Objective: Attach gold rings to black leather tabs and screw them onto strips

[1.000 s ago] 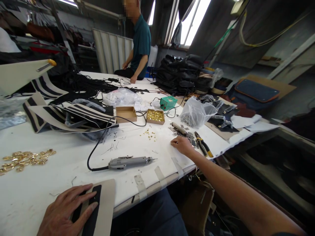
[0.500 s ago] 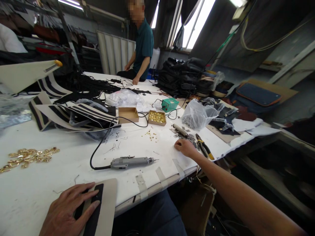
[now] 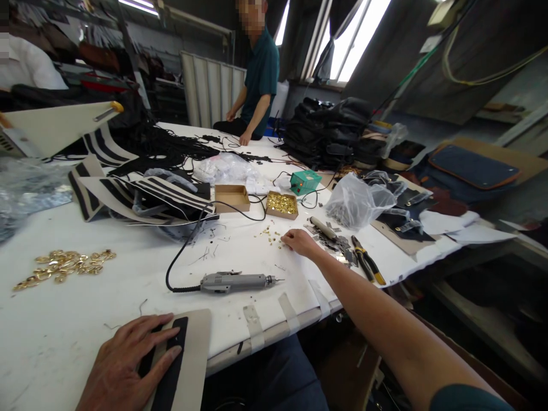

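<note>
Flat on a beige panel with black stripes, my left hand lies with its fingers spread, at the table's near edge. My right hand is stretched forward, fingertips pinched together at the edge of a scatter of small gold-coloured pieces. Whatever is between those fingertips, if anything, is too small to make out. A grey corded electric screwdriver rests on the table between my hands, its bit pointing right. Beyond the scatter stands a cardboard box of small gold pieces.
Pliers and flat metal plates lie right of my right hand. Gold oval fittings are spread at left. Striped pieces, a second box and a green power unit stand farther back. A person is across the table.
My right hand has moved left and forward, from beside the metal plates to the scattered gold pieces. The left hand stays on the striped panel. The view has shifted slightly left.
</note>
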### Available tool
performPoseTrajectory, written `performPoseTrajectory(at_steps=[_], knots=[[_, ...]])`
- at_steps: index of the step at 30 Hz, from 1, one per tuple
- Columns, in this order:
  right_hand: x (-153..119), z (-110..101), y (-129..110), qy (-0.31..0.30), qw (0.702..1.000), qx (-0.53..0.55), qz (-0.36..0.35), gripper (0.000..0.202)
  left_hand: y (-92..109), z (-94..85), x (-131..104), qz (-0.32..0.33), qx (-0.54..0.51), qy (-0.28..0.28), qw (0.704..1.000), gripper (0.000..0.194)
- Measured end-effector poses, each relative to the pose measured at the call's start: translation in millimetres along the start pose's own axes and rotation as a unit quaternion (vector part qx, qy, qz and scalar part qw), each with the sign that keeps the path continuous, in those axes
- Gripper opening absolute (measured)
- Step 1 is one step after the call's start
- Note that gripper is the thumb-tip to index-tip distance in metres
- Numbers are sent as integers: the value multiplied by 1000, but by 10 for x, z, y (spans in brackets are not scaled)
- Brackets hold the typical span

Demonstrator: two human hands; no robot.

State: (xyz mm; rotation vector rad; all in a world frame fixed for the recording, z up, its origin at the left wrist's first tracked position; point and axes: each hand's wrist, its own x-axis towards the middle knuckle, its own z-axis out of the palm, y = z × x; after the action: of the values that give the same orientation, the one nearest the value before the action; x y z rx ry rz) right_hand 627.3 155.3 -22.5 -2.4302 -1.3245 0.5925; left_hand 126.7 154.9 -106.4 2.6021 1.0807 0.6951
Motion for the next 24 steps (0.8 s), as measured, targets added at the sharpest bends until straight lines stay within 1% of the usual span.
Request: performPoseTrajectory(at_steps=[5, 11, 16, 24], knots=[[138, 36, 7, -24, 999, 5, 41, 23, -7, 5, -3, -1, -4, 5, 1000, 41], [212, 54, -19, -30, 998, -14, 58, 19, 2, -1, -2, -3, -7, 3, 1000, 41], [262, 70, 4, -48, 997, -21, 59, 22, -1, -4, -17, -5, 2, -2, 1000, 41], [295, 52, 23, -80, 995, -29, 51, 20, -3, -2, -13, -10, 7, -9, 1000, 43]])
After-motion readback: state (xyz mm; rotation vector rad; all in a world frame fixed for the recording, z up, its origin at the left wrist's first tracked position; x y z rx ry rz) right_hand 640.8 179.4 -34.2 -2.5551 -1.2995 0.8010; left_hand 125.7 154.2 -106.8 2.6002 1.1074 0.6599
